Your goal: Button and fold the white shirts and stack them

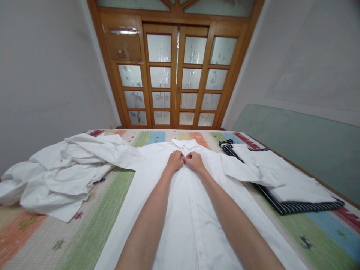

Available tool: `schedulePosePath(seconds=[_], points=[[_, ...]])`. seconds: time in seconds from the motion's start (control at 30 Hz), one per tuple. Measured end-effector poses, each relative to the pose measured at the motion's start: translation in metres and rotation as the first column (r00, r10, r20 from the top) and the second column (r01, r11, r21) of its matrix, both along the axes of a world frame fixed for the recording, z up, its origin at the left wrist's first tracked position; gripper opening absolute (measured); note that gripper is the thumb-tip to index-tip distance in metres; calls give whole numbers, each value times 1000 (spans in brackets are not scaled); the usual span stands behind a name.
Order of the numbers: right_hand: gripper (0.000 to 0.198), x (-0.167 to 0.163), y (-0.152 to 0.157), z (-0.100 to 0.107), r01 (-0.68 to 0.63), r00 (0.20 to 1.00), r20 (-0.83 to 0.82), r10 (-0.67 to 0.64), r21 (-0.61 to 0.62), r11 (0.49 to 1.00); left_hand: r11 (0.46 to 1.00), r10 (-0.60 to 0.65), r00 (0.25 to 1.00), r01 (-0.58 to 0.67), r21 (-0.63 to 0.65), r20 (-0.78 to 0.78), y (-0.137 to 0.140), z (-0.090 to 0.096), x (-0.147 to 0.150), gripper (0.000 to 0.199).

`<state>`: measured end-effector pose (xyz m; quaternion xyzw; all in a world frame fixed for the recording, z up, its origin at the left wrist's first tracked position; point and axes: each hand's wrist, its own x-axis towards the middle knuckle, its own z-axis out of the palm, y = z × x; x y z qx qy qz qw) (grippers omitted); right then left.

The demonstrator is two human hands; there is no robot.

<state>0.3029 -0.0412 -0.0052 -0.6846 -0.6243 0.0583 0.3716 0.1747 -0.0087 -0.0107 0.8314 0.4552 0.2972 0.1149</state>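
A white shirt (180, 210) lies spread front side up, its collar (184, 144) at the far end and its sleeves out to both sides. My left hand (176, 160) and my right hand (194, 161) meet on its front placket, just below the collar. The fingers of both hands are closed in a pinch on the shirt's fabric, close to each other. A button between the fingertips is too small to make out. Both forearms reach over the shirt's body.
Crumpled white clothes (62, 172) lie at the left. On the right, a folded white garment (292, 180) rests on a black striped cloth (303, 207), near a pale green headboard (295, 138). A colourful patterned bedspread (112, 210) is underneath. Wooden glass-paned doors (174, 75) stand beyond.
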Motion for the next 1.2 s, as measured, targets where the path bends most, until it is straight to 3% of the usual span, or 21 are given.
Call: schedulePosePath(seconds=[0.43, 0.6, 0.73, 0.97, 1.2], points=[[21, 3, 2, -9, -10, 990, 143, -6, 108, 994, 991, 52, 979, -25, -135, 197, 9, -1, -2, 10], [14, 3, 4, -10, -17, 991, 137, 3, 99, 995, 990, 48, 978, -20, -139, 205, 8, 0, -3, 9], [13, 7, 7, -10, -21, 998, 58, 17, 62, 998, 991, 23, 981, 3, -134, 193, 6, 0, -3, 7], [19, 16, 10, -10, -94, 968, -228, 109, 73, 993, 995, -25, 992, 37, -95, 125, 6, 0, -1, 9], [18, 17, 10, -11, -128, 960, -245, 138, 59, 990, 995, -55, 993, 64, -81, 108, 5, 0, -1, 9]])
